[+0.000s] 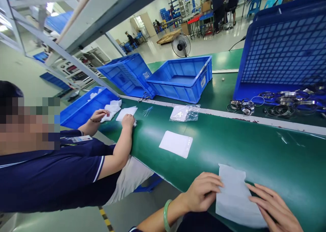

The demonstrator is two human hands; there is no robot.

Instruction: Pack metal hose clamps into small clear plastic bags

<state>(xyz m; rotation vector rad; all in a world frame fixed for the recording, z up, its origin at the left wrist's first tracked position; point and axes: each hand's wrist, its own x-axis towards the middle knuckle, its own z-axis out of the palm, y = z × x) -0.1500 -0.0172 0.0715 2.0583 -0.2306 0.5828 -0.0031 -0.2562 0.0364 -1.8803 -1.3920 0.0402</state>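
Observation:
A thin white sheet [234, 194], perhaps a soft pouch, lies at the near edge of the green bench in front of me. My left hand [203, 191] has its curled fingertips closed on the sheet's left edge. Along the right edge, my right hand [273, 205] rests with its fingers stretched out and apart. A stack of white sheets [175, 143] lies to the left of my hands. Behind it is a clear plastic bag [184, 113] with something white inside. A jade-green bangle [166, 213] circles my left wrist.
To my left a co-worker [63, 171] handles white wrapping [110, 110] at the same bench [142, 140]. Blue crates [178, 89] stand along the back. Shiny metal rings [282, 101] lie in and beside a tilted blue crate [287, 49]. A fan [180, 45] stands beyond.

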